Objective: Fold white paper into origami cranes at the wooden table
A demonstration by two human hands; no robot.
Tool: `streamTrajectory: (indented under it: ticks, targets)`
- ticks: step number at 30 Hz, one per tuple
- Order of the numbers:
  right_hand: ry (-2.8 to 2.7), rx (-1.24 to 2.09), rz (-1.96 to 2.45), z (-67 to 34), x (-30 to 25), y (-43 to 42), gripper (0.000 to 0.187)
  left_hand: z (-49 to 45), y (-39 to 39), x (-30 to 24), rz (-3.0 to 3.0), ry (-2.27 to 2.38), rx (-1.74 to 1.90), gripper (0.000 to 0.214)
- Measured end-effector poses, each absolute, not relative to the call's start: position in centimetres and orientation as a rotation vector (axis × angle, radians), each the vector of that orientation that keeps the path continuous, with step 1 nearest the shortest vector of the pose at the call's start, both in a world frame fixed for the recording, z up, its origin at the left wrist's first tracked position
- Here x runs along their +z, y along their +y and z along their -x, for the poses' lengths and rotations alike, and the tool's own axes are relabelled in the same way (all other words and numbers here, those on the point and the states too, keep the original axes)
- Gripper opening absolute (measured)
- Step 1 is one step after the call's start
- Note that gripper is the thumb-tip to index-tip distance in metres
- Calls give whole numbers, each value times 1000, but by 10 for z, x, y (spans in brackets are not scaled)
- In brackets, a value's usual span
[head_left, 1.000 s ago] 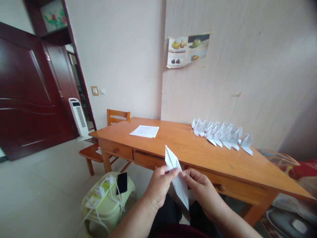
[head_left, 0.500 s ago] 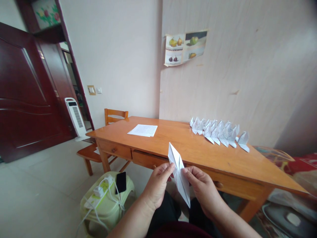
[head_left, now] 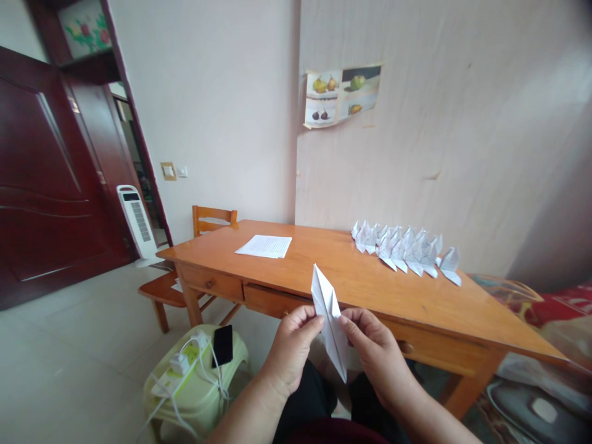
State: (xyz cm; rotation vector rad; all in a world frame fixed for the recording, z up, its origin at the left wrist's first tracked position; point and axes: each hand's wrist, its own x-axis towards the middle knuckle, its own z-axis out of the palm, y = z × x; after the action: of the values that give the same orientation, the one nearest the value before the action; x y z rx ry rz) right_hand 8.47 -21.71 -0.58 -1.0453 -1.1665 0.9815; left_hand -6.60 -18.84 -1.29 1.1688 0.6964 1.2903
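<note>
I hold a long, pointed piece of folded white paper (head_left: 329,317) in front of my lap, below the front edge of the wooden table (head_left: 361,283). My left hand (head_left: 292,351) pinches its left side at the middle. My right hand (head_left: 375,351) pinches the right side at the same height. One tip points up over the table edge, the other down between my wrists. A row of several finished folded paper figures (head_left: 402,250) stands on the table near the wall.
A sheet of printed paper (head_left: 264,246) lies at the table's far left. A wooden chair (head_left: 185,277) stands beyond it. A light green plastic stool (head_left: 194,382) at my left carries a power strip, cables and a dark phone (head_left: 222,345). Red bedding (head_left: 555,314) lies at right.
The folded paper has turned slightly and sits a little lower in my fingers; both hands keep their pinch. The view has shifted a little to the right.
</note>
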Motion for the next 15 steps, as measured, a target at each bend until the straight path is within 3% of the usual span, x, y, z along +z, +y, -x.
streamTrajectory:
  ticks: [15]
  targets:
    - [-1183, 864, 1089, -88, -12, -211, 29, 65, -188, -12, -1247, 725, 1292, 26]
